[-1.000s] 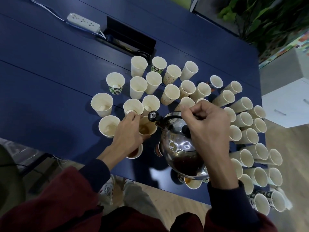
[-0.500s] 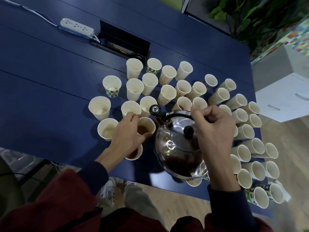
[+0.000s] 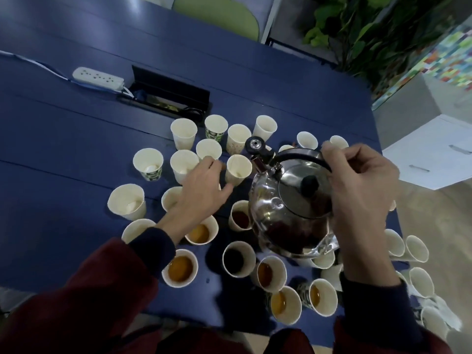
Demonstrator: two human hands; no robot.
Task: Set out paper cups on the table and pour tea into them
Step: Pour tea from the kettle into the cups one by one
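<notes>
My right hand [image 3: 357, 185] grips the black handle of a shiny steel kettle [image 3: 291, 208], held above the cups with its spout pointing up and left. My left hand [image 3: 201, 185] reaches forward over the cups with fingers spread, its thumb close to an empty white paper cup [image 3: 238, 169]; it holds nothing. Several paper cups near the table's front edge contain tea, among them an amber-filled cup [image 3: 180, 268] and a dark-filled cup [image 3: 238, 259]. Several empty cups stand farther back and to the right; some are hidden behind the kettle and my right hand.
The blue table [image 3: 63, 139] carries a white power strip [image 3: 98, 78] and an open black cable box [image 3: 168, 93] at the back. A green chair [image 3: 217, 17], plants [image 3: 362, 26] and a white cabinet [image 3: 431, 159] stand beyond the table.
My left hand let go of the tea cup it held and moved forward over the empty cups. The kettle rose and shifted back. The view tilted, showing more filled cups near me.
</notes>
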